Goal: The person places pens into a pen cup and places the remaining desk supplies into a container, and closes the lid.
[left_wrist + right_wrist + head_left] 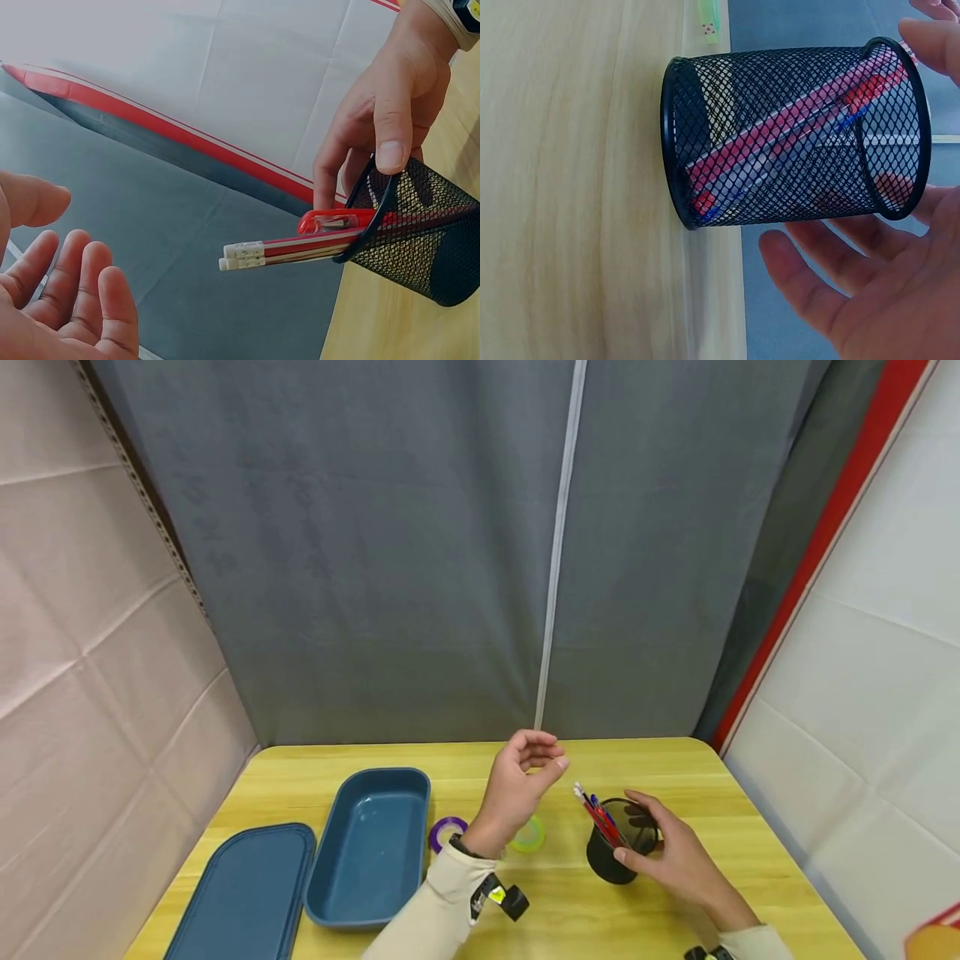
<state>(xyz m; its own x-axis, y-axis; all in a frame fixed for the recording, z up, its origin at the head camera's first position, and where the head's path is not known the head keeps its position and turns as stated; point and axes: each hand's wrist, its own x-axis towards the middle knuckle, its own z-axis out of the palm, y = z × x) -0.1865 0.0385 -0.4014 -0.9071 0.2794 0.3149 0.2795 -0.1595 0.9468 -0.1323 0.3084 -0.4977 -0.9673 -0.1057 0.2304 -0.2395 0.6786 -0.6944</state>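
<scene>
My right hand [678, 856] holds a black mesh pen holder [780, 142] near its rim, the thumb on one side and the fingers around the other. Inside lean red-striped pencils [292, 249] with white erasers, a red pen [337, 220] and a blue one [596, 802]. Their upper ends stick out over the rim. My left hand [521, 785] is raised to the left of the pen holder, its fingers loosely bent with nothing between them. In the left wrist view, the left fingers [86, 292] are apart from the pencils.
Left on the wooden table [555, 910] stands a blue rectangular box [367, 852], with its flat blue lid [243, 893] beside it. A purple tape roll [437, 835] and a yellow-green tape roll [534, 839] lie near the left forearm. A grey curtain [375, 568] hangs behind.
</scene>
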